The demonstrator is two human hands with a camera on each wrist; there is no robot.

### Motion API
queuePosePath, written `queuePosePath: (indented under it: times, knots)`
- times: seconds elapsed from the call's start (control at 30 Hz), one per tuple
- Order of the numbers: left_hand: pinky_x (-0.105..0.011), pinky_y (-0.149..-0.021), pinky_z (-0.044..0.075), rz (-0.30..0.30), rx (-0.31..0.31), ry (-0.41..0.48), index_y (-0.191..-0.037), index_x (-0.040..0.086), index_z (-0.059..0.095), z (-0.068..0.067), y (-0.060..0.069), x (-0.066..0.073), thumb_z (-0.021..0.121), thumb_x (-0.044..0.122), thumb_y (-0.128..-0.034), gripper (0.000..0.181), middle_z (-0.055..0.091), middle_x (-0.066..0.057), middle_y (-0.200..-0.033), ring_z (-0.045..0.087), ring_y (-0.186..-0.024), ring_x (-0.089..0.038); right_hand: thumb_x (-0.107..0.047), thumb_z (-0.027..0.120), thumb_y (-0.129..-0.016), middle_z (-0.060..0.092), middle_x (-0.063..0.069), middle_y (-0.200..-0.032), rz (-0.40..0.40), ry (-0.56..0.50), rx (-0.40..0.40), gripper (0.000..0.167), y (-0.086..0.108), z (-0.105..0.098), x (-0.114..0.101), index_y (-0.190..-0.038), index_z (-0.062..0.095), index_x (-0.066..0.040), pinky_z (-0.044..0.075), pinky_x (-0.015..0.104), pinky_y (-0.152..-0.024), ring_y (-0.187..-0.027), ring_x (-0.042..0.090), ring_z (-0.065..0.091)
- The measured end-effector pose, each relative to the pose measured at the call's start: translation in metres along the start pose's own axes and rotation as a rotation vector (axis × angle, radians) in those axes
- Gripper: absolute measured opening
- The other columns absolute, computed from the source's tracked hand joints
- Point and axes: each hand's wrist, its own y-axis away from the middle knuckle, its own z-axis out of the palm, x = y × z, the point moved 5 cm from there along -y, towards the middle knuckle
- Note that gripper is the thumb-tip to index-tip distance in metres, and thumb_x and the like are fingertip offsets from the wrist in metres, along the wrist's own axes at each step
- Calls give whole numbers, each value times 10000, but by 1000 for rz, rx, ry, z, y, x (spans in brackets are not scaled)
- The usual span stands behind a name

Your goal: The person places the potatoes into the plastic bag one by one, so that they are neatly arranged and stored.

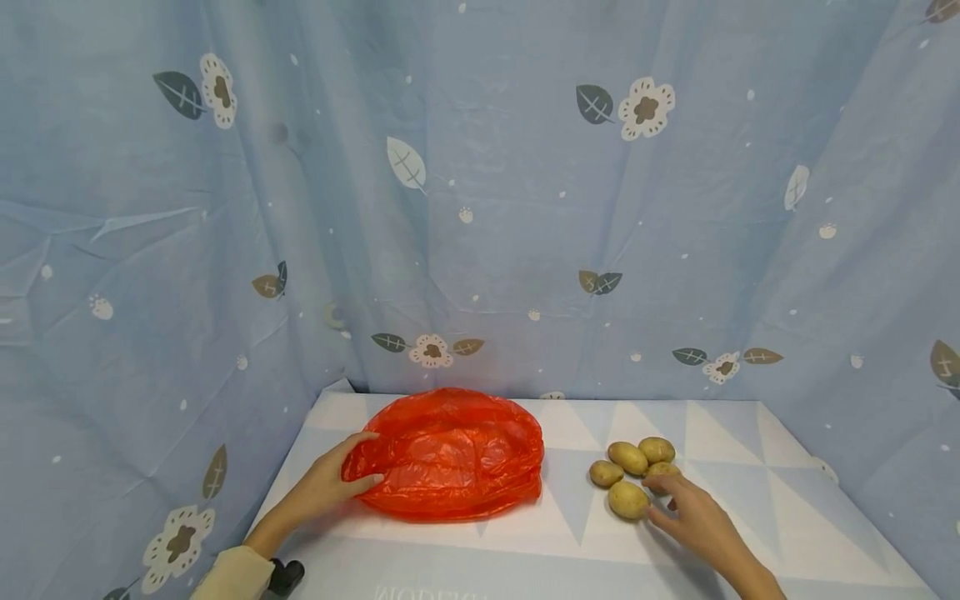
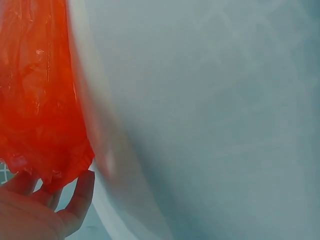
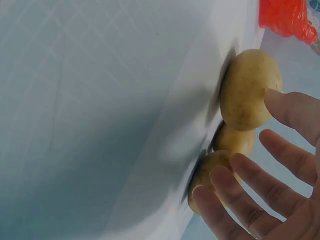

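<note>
A crumpled red plastic bag lies on the left part of the table, its side bulging. At its left end is my left hand, thumb and fingers spread along the edge; in the left wrist view the fingertips touch the red plastic. Several potatoes sit in a cluster to the right of the bag. My right hand hovers at their near right side, fingers apart and holding nothing. The nearest potato is beside its thumb. In the right wrist view, the spread fingers overlap the potatoes.
A white and pale blue patterned cloth covers the table. Blue curtains with flowers and leaves hang behind and at both sides. A small black object shows by the left sleeve.
</note>
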Motion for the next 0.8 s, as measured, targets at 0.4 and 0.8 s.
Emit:
queuePosePath:
  times: [0.4,0.8]
  knots:
    - [-527,-1008,528,-38,-23,11,-1534,180,429,-3,-1,-2,817,385,-883,785,512,-141,-1495,531,-1316,-366,-297,896,-788,705,-14,-1145,-17,-41,-5,512,-4,12,-3,-1225,688,-130,545,272,-736,-860,105,616]
    - [-566,-1032,502,-27,-52,44,-1555,251,387,-4,-1,-4,812,404,-886,807,472,-130,-1531,499,-1340,-367,-316,924,-749,686,-35,-1146,6,-87,-31,587,-13,19,-9,-1248,685,-120,507,240,-698,-818,42,538]
